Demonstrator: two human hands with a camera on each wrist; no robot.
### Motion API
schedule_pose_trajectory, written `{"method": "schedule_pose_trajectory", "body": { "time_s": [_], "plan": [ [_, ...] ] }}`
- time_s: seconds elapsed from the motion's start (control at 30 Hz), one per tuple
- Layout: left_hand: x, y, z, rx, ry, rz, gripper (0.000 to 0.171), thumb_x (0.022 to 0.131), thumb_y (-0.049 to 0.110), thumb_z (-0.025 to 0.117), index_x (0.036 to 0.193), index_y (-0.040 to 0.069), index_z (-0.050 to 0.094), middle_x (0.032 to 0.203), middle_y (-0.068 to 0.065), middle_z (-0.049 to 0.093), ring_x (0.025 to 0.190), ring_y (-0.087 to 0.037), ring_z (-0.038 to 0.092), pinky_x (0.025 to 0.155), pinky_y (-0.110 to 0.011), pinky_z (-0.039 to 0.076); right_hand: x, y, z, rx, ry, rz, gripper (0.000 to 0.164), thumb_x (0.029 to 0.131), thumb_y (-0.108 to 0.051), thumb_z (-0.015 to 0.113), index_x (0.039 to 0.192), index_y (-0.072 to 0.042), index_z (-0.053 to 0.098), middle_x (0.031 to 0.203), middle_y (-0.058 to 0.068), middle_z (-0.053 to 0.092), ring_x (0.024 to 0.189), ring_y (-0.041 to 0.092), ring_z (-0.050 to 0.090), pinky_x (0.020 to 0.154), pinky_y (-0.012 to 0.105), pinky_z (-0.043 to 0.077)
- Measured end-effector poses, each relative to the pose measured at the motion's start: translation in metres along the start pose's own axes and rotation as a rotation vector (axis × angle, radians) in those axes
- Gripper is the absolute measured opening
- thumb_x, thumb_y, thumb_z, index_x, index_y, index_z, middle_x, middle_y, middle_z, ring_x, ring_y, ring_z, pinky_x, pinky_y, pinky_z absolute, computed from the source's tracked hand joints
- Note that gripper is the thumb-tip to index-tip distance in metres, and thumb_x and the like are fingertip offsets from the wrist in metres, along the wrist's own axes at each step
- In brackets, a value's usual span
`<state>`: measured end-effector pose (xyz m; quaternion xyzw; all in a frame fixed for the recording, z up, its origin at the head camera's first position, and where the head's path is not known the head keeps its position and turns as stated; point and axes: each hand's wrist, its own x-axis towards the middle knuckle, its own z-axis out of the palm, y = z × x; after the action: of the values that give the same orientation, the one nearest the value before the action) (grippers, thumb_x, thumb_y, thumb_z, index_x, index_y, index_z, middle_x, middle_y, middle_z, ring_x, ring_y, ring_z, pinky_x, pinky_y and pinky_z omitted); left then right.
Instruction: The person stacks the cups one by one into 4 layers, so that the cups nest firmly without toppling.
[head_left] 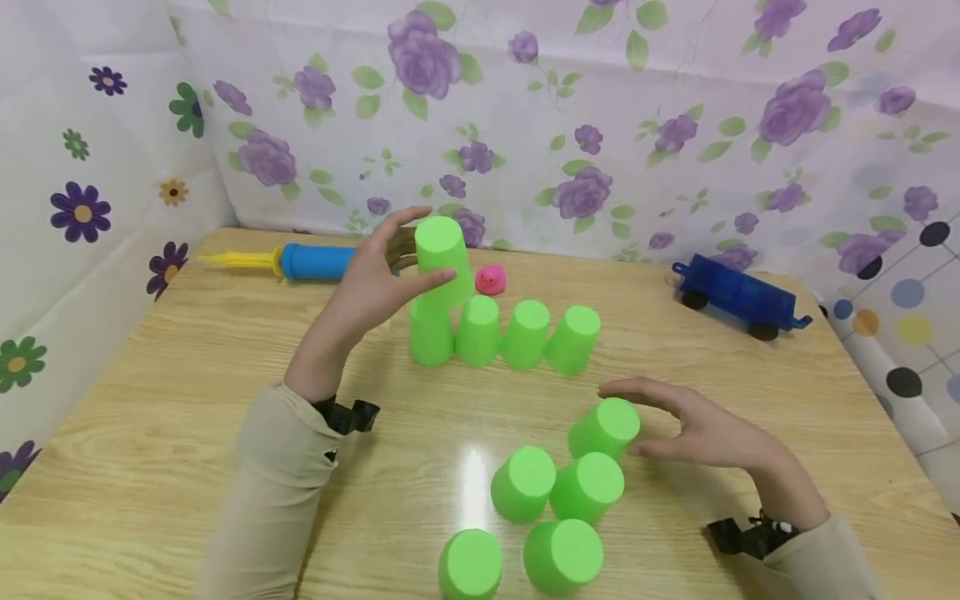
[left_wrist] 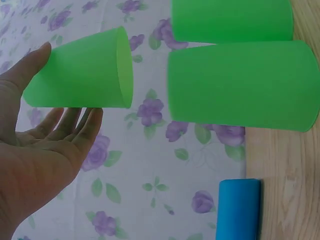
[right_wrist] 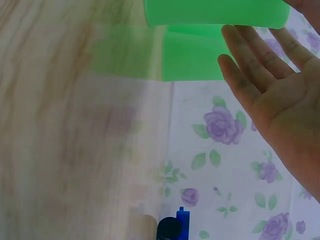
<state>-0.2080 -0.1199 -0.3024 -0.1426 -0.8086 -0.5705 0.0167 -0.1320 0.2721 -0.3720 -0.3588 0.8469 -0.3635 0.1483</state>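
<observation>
My left hand [head_left: 375, 271] holds an upside-down green plastic cup [head_left: 441, 250] between thumb and fingers. That cup is over the leftmost cup [head_left: 431, 337] of a row; the left wrist view shows a gap between the held cup [left_wrist: 82, 72] and the standing cup [left_wrist: 240, 85]. Three more cups [head_left: 525, 337] continue the row to the right. At the front group, my right hand [head_left: 697, 425] curves around the rearmost cup [head_left: 600, 429], thumb on its right side. Seen from the right wrist, the fingertips [right_wrist: 232, 37] are right at the cup's side [right_wrist: 215, 12].
Several more upturned green cups [head_left: 522, 485] stand at the table's front. Behind the row sits a pink toy duck [head_left: 491, 280]. A blue and yellow pump [head_left: 311, 262] lies back left, a blue toy wagon [head_left: 738, 293] back right. A flowered cloth [head_left: 510, 108] hangs behind the table [head_left: 187, 400].
</observation>
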Motion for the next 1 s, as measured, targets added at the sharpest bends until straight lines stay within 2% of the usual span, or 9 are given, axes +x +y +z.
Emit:
{"method": "schedule_pose_trajectory", "body": {
  "time_s": [0.27, 0.43, 0.73, 0.93, 1.0],
  "plan": [
    [0.005, -0.007, 0.008, -0.007, -0.027, 0.010, 0.062, 0.080, 0.027, 0.075, 0.133, 0.018, 0.046, 0.127, -0.002, 0.055, 0.119, -0.021, 0.051, 0.102, -0.041, 0.041, 0.004, -0.001, 0.003, -0.053, 0.010, 0.006, 0.059, 0.083, -0.030, 0.070, 0.137, -0.020, 0.046, 0.133, -0.007, 0.052, 0.124, 0.011, 0.047, 0.097, 0.035, 0.045],
    [0.006, -0.011, 0.014, 0.018, -0.065, 0.004, 0.063, 0.079, 0.027, 0.076, 0.134, 0.017, 0.046, 0.127, -0.001, 0.054, 0.119, -0.021, 0.051, 0.100, -0.038, 0.043, 0.004, -0.001, 0.004, -0.059, 0.010, 0.013, 0.058, 0.083, -0.031, 0.071, 0.136, -0.022, 0.047, 0.131, -0.008, 0.053, 0.123, 0.011, 0.047, 0.098, 0.034, 0.045],
    [0.008, -0.013, 0.018, 0.055, -0.099, -0.023, 0.064, 0.080, 0.025, 0.075, 0.135, 0.015, 0.045, 0.130, -0.004, 0.052, 0.121, -0.024, 0.050, 0.100, -0.039, 0.043, 0.006, 0.001, 0.007, -0.057, 0.009, -0.002, 0.058, 0.083, -0.031, 0.070, 0.134, -0.015, 0.049, 0.130, -0.001, 0.055, 0.121, 0.012, 0.049, 0.098, 0.033, 0.045],
    [0.009, -0.016, 0.018, 0.050, -0.106, -0.042, 0.064, 0.081, 0.027, 0.074, 0.136, 0.015, 0.044, 0.131, -0.004, 0.051, 0.121, -0.025, 0.050, 0.099, -0.039, 0.044, 0.005, 0.000, 0.008, -0.037, -0.005, 0.028, 0.057, 0.084, -0.032, 0.070, 0.135, -0.026, 0.046, 0.130, -0.006, 0.054, 0.121, 0.011, 0.049, 0.098, 0.035, 0.045],
    [0.009, -0.017, 0.018, 0.045, -0.107, -0.047, 0.064, 0.081, 0.028, 0.074, 0.136, 0.015, 0.043, 0.132, -0.004, 0.050, 0.122, -0.025, 0.049, 0.100, -0.039, 0.043, 0.005, 0.000, 0.008, -0.026, -0.012, 0.034, 0.057, 0.084, -0.032, 0.069, 0.136, -0.026, 0.046, 0.129, -0.008, 0.054, 0.121, 0.011, 0.049, 0.097, 0.035, 0.045]
  ]
}}
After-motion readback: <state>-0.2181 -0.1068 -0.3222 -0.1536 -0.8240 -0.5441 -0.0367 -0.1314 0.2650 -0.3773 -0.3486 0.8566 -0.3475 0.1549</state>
